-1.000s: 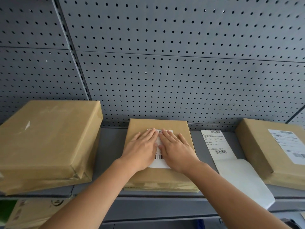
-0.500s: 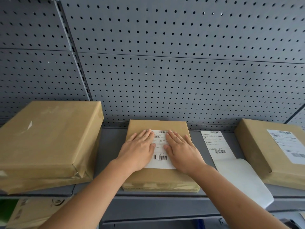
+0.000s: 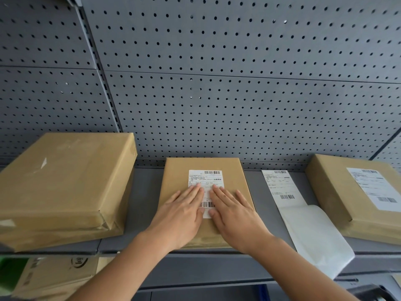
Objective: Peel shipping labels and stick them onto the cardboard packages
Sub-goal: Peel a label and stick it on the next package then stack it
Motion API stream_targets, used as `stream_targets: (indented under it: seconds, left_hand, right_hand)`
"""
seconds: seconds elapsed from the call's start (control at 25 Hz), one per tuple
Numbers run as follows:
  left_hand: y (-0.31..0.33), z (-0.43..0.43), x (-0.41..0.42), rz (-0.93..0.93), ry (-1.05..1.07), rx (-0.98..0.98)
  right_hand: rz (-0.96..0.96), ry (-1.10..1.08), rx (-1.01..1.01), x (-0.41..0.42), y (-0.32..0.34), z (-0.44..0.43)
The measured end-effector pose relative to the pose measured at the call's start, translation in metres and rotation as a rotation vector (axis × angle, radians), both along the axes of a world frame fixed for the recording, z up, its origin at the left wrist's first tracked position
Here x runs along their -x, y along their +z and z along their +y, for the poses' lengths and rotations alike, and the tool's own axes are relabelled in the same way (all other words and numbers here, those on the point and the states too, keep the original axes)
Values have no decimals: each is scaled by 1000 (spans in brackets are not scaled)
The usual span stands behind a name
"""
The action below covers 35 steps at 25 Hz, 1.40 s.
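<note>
My left hand (image 3: pixel 184 211): flat, palm down, fingers together and stretched, holding nothing; it presses the near left part of the label.
My right hand (image 3: pixel 233 210): flat as well, palm down, gripping nothing; thumb edge on the label's right side, the other fingers on bare cardboard.
Hands to each other: side by side, thumbs nearly touching over the lower barcode; neither is clearly the nearer one.
Label (image 3: pixel 205 179): stuck on top of the middle box (image 3: pixel 178 170), long axis running near to far; its far half lies bare beyond my fingertips.
Step, as I judge it: smoothing the label down; it looks seated, so this box seems about done.
Spare label (image 3: pixel 281 187): on the shelf (image 3: pixel 144 192) just right of the middle box, long axis also near to far, its backing sheet (image 3: pixel 314 235) reaching to the shelf edge. My right hand is closer to it.
Left box (image 3: pixel 63 183): no label on top, likely next.
Right box (image 3: pixel 347 190): already labelled.
</note>
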<state>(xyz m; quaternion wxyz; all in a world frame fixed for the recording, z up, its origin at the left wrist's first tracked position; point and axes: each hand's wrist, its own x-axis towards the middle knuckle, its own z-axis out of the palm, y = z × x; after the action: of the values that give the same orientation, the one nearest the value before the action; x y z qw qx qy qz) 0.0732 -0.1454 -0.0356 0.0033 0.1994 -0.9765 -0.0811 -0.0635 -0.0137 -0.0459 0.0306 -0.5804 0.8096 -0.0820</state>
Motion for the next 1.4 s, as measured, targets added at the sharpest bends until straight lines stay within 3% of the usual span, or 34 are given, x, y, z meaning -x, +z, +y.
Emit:
stream_targets:
  seconds: [0.32,0.52,0.64,1.04,1.16,1.32,1.4]
  left_hand:
    - [9,0,-15,-33,100,-62]
    - [11,35,-33,-1,-35,-94]
    - [-1,40,-40,7,-57,-56]
    - [-2,21,-72,-50,167,-65]
    - [-7,11,-81,49,308,-239]
    - [-14,19,-76,361,549,-837]
    - [-22,24,-71,482,608,-981]
  right_hand:
    - [-40,-90,-13,3,7,17]
    - [53,61,109,-30,2,30]
    - [93,72,78,-42,-7,36]
    - [60,-72,32,-7,-14,78]
    - [-150,-173,79,3,-8,87]
    - [-844,-457,235,4,1,80]
    - [-1064,-522,264,0,-4,73]
